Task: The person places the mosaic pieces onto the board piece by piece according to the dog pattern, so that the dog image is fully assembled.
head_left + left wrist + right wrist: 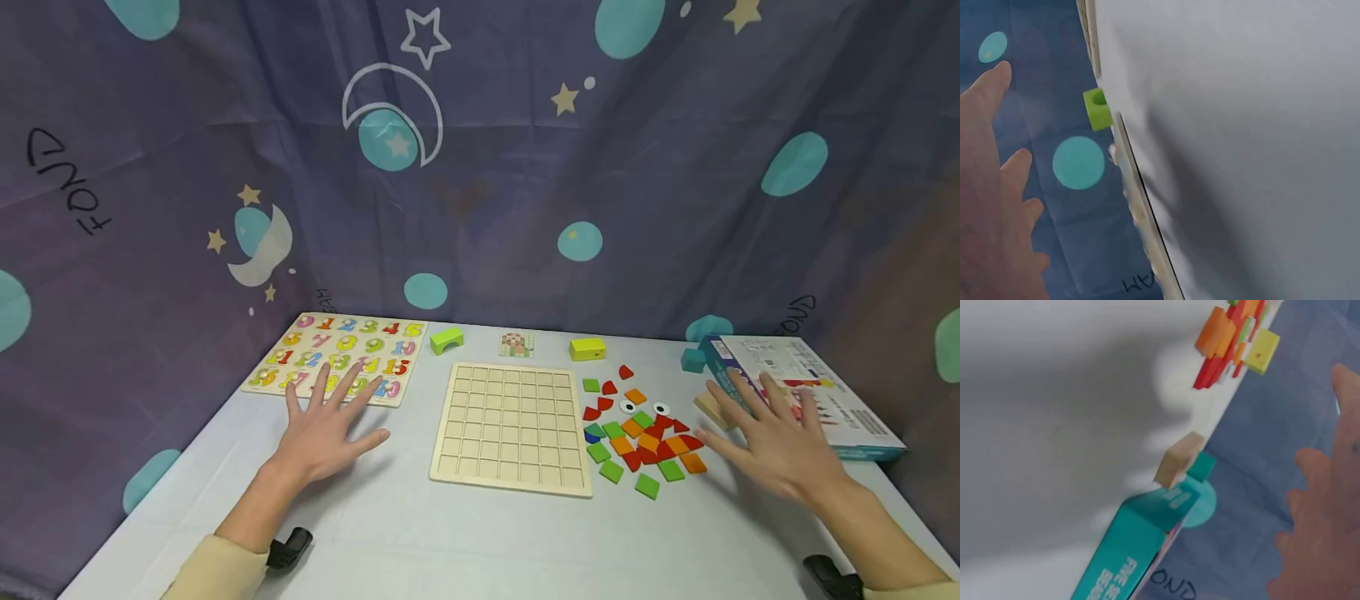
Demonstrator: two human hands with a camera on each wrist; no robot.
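A pale wooden grid board point(510, 427) lies in the middle of the light table. To its right is a heap of coloured wooden tiles point(641, 437), red, orange and green, with two white eye pieces. My left hand point(327, 418) hovers flat with spread fingers left of the board, just in front of a number puzzle board point(341, 357). My right hand point(772, 433) hovers flat with spread fingers right of the tiles, beside a teal box point(806, 392). Both hands hold nothing. The wrist views show the left hand point(991, 206) and the right hand point(1325, 506) with fingers straight.
A green arch block point(446, 339), a small pattern card point(517, 344) and a yellow-green block point(587, 348) sit behind the grid board. A teal cube point(693, 360) and a plain wooden block point(711, 408) lie by the box. Purple star-print cloth point(480, 167) walls the table.
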